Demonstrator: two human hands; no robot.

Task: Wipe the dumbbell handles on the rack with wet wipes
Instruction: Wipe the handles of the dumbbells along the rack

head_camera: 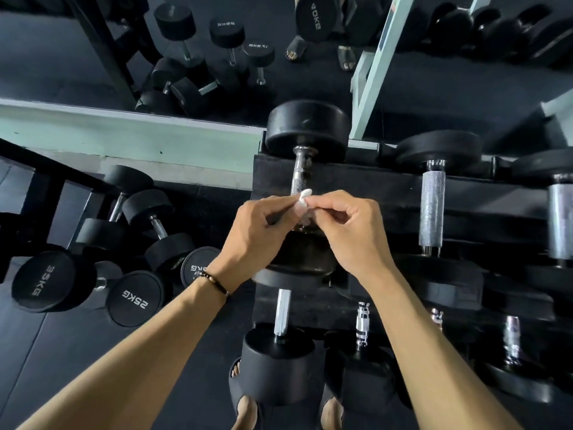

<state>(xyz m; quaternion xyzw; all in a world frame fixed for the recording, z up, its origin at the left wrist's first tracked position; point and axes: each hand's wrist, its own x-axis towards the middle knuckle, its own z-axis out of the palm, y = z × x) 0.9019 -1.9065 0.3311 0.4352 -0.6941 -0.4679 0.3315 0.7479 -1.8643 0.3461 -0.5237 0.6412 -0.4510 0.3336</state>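
At six o'clock, nearest my sandalled feet, the lower-tier dumbbells lie on the rack with bare chrome handles, and I cannot tell whether any has been wiped. Toward the middle, my left hand, a beaded bracelet at its wrist, and my right hand meet over the rack, each pinching the wet wipe between thumb and fingertips, the remaining fingers curled. The small white wad sits just above the near end of the knurled handle of the top-tier dumbbell at twelve o'clock; whether it touches the metal I cannot tell. I judge the wipe is being bunched or unfolded for that handle, so the job looks early. At two and three o'clock two more top-tier handles wait, well apart from my hands. At nine o'clock, loose dumbbells marked 25KG and 35KG rest on the floor. Farthest off, a mirror reflects more weights.
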